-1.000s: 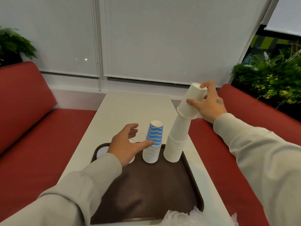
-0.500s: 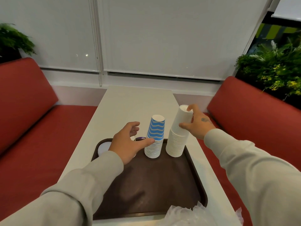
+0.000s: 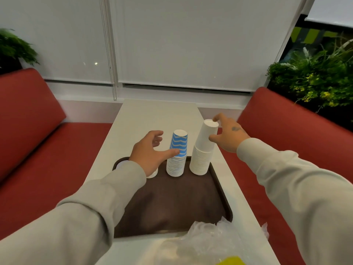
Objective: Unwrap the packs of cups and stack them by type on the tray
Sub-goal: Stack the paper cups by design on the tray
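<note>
Two tall stacks of upturned cups stand side by side at the far end of one dark brown tray [image 3: 172,207]: one blue wave-patterned stack [image 3: 177,155] and, just to its right, one white stack [image 3: 203,150], which rises higher and leans slightly right. Low white cups [image 3: 152,174] peek out at the tray's far left, mostly hidden behind the left wrist, so their number cannot be told. The left hand [image 3: 150,150] is spread and relaxed, its thumb resting against the side of the blue stack and its other fingers loosely curved in the air, gripping nothing. The right hand [image 3: 227,134] lightly holds the top cup of the white stack, with the thumb on its side and the forefinger curled behind its upper rim. One heap of crumpled clear plastic wrap [image 3: 206,243] lies at the near edge, with something yellow [image 3: 231,261] beside it. The tray sits on a narrow white table [image 3: 158,115] between two red benches [image 3: 28,121], below pale window blinds [image 3: 191,44]. There are two green plants [image 3: 315,77], one at each side.
</note>
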